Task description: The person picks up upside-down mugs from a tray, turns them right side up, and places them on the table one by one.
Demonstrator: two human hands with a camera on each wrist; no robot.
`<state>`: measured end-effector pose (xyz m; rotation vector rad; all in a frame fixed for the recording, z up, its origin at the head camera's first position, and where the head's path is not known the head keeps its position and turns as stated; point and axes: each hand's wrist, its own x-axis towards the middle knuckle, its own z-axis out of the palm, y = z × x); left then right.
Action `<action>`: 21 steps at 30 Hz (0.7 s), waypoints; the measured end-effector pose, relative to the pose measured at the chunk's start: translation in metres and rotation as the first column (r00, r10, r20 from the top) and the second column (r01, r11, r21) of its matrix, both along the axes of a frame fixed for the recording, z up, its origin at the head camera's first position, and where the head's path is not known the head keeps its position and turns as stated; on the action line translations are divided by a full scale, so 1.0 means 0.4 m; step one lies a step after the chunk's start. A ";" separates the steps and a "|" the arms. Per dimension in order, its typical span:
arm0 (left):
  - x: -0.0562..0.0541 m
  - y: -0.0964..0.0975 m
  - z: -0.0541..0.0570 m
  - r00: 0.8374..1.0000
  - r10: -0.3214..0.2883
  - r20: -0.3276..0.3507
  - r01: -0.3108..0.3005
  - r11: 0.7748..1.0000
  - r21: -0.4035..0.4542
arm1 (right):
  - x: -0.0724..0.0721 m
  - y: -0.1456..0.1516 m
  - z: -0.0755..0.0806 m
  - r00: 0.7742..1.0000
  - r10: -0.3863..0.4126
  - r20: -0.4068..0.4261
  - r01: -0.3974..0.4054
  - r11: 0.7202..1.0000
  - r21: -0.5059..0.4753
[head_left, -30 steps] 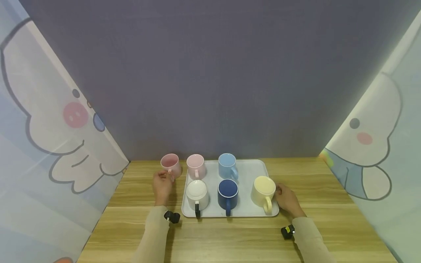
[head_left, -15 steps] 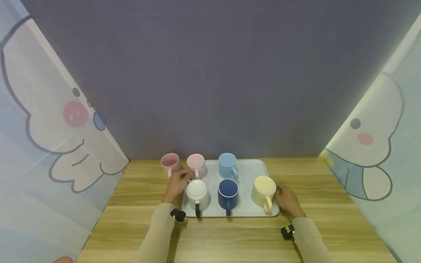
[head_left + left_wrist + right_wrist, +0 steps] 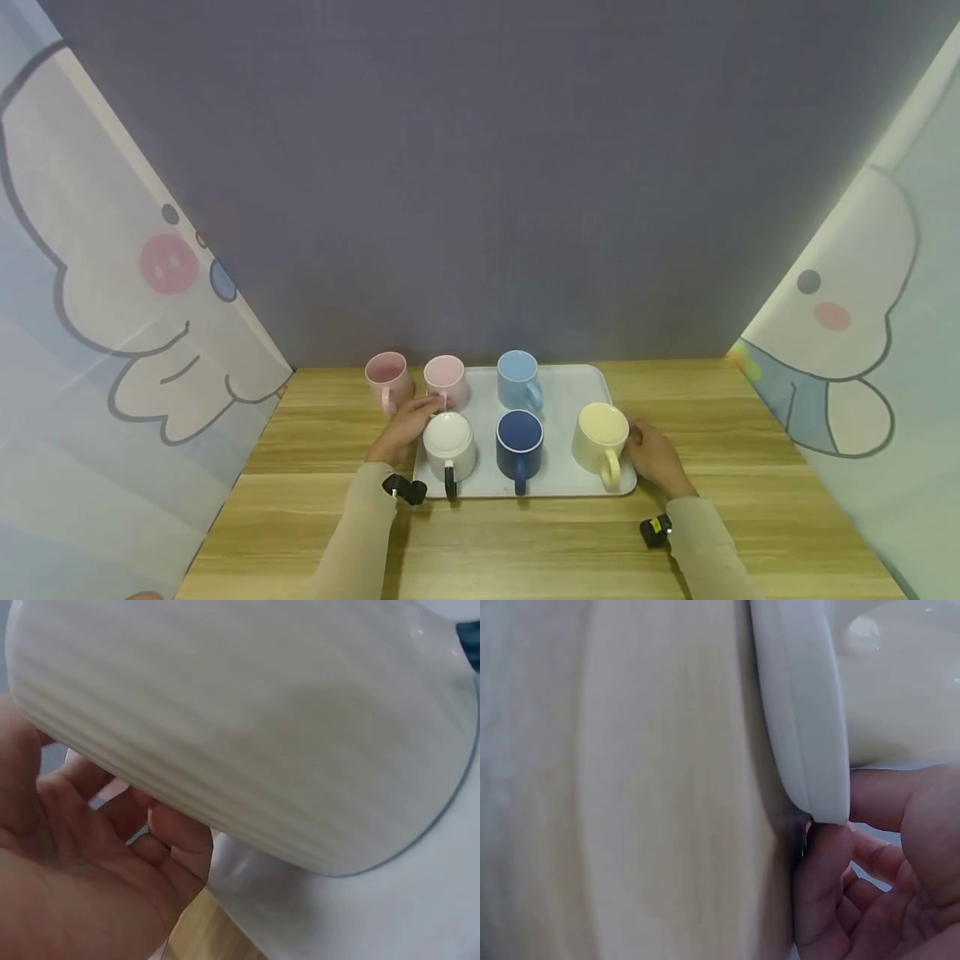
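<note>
The right edge of the tray [image 3: 558, 477] is pinched by the right hand [image 3: 658, 458]; the left hand [image 3: 403, 425] is placed at the pale pink mug [image 3: 446, 379], in the tray's far left corner; whether it is gripped cannot be told; the white mug [image 3: 449, 443] could be knocked by that hand's closeness; the yellow mug [image 3: 598, 440] could be slid by a raised edge.

Tray [image 3: 801, 712] cropped, right wrist view
</note>
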<state>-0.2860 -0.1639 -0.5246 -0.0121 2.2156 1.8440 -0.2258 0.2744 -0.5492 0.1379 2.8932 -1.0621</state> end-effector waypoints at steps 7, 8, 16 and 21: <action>0.000 0.000 0.002 0.996 0.091 -0.011 -0.091 0.996 -0.014 | 0.000 0.000 0.001 1.000 -0.002 0.004 0.002 1.000 0.007; -0.001 0.001 0.003 0.995 0.100 -0.011 -0.100 0.995 -0.018 | 0.001 0.000 0.001 1.000 -0.001 0.002 0.001 1.000 0.009; 0.001 0.014 0.021 0.980 0.185 -0.068 -0.187 0.982 -0.026 | 0.002 0.000 0.000 1.000 -0.006 -0.004 0.006 1.000 0.012; 0.001 0.018 0.028 0.972 0.220 -0.088 -0.220 0.975 0.006 | 0.001 -0.002 -0.002 1.000 -0.009 0.003 0.009 1.000 0.005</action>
